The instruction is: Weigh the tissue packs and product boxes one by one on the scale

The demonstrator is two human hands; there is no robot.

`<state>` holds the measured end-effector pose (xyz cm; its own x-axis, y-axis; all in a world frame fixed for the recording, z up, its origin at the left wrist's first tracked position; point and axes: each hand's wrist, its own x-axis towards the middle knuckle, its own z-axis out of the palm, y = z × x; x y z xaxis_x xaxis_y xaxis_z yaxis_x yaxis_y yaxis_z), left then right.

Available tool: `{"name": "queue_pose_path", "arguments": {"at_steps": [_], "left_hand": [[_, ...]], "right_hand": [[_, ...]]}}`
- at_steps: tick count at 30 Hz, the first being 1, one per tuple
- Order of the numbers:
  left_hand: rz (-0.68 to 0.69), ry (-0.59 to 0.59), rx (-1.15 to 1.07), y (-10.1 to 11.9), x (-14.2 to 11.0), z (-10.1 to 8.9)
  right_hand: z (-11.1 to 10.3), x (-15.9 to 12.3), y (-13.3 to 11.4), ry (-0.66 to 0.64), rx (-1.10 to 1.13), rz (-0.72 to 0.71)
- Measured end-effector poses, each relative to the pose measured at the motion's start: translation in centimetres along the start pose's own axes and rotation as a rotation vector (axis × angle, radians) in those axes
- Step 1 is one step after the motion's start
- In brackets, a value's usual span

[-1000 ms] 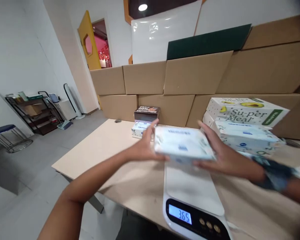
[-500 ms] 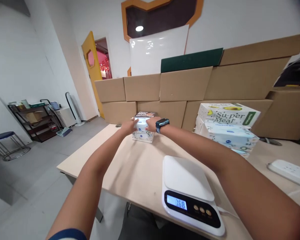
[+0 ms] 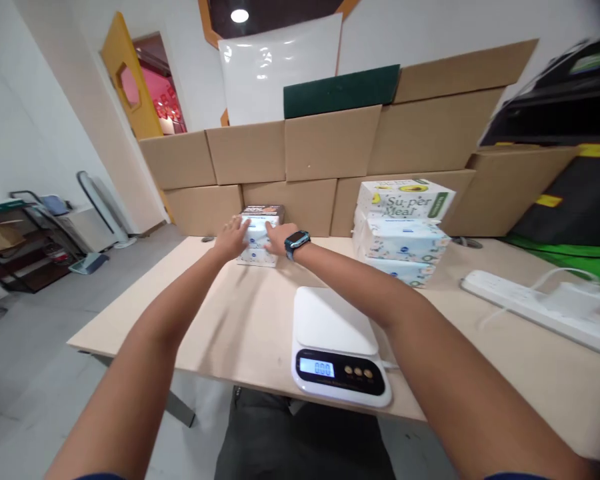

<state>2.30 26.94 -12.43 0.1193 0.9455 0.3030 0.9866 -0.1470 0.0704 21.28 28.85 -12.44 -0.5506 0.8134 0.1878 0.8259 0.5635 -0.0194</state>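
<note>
Since upper tissue pack [image 3: 258,233] is prob. light, soft & slick-filmed, it's best gripped gently at its sides. At 11 o'clock, atop lower pack [image 3: 257,258], it's held btwn L hand [image 3: 230,240] & R hand [image 3: 279,239], narrow-set. Far side's blocked by cartons [image 3: 313,203]; scale [image 3: 333,323] is placed at 5 o'clock from pack.
</note>
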Motion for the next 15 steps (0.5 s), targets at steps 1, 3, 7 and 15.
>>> {"name": "queue_pose_path", "arguments": {"at_steps": [1,3,7,15], "left_hand": [[0.027,0.013,-0.027,0.6,-0.4,0.3],[0.105,0.033,-0.100,2.4,-1.4,1.0],[0.316,-0.047,-0.280,7.9,-3.2,2.8],[0.280,-0.379,-0.740,21.5,3.0,5.8]], "right_hand": [[0.3,-1.0,0.2,0.009,0.019,0.006],[1.1,-3.7,1.2,0.043,0.062,0.012],[2.6,-11.0,5.9,0.186,0.159,0.043],[3.9,-21.7,21.9,0.630,0.239,0.625]]}}
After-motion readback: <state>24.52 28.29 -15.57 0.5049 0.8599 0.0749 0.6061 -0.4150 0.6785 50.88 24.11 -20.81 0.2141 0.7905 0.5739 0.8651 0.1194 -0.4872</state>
